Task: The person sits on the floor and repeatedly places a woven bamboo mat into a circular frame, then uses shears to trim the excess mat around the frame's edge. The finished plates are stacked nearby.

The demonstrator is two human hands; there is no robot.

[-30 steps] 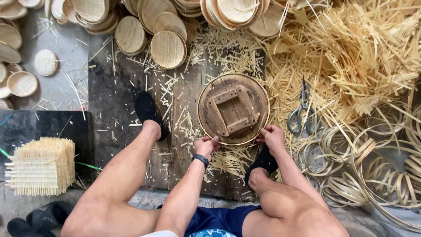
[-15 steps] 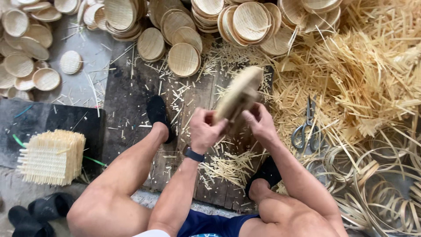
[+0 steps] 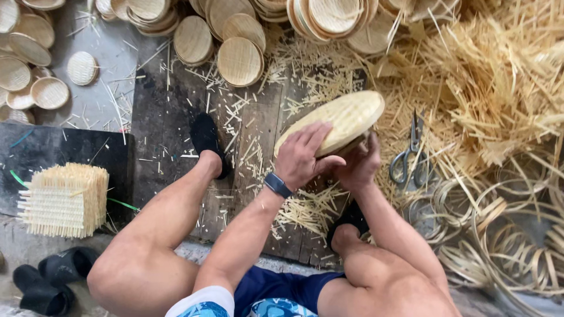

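Under left hand (image 3: 302,155), woven tray (image 3: 341,117) (tilted), right hand (image 3: 359,165) beneath

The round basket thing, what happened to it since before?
The woven tray lay frame-side up on the boards; both hands lifted and flipped it, woven side up. The left hand grips on top, the right hand beneath. The scissors stayed put.

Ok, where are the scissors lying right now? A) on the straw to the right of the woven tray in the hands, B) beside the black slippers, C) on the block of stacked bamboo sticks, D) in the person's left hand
A: the scissors lie on loose straw just right of the woven bamboo tray, held by the left hand and right hand.
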